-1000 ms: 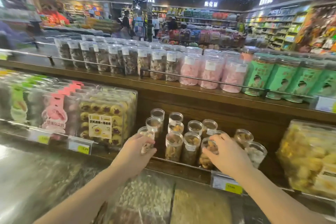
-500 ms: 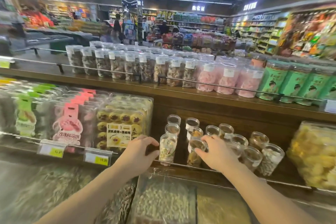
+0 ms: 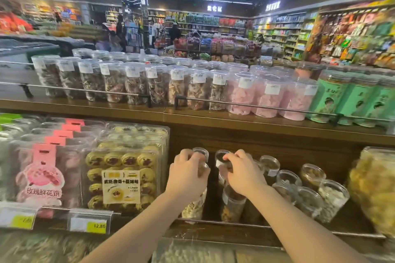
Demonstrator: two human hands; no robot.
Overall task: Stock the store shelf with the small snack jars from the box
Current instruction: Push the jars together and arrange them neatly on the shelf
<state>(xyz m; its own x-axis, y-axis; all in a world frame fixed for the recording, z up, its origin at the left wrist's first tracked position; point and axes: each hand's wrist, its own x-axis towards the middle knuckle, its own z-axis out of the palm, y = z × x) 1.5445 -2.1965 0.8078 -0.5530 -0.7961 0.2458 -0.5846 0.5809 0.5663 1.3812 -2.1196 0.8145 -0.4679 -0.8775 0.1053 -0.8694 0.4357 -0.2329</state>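
Several small clear snack jars (image 3: 310, 194) stand in rows on the lower wooden shelf (image 3: 277, 141), behind a thin metal rail (image 3: 224, 222). My left hand (image 3: 187, 174) reaches deep into the shelf, its fingers curled round a jar in the leftmost column; a jar of pale snacks (image 3: 194, 207) stands below my wrist. My right hand (image 3: 242, 174) grips the top of a jar (image 3: 222, 157) in the column beside it, over a front jar of brown snacks (image 3: 232, 207). The box is out of view.
Plastic clamshell boxes of cookies (image 3: 124, 168) stand left of the jars, a big bag of yellow snacks (image 3: 374, 188) to the right. The upper shelf carries tall clear, pink and green tubs (image 3: 265, 96). Yellow price tags (image 3: 96, 225) hang on the front edge. Store aisles lie beyond.
Both hands have moved from the front jars farther back into the shelf and now hold jars in the rear rows. The camera has moved closer and leftward.
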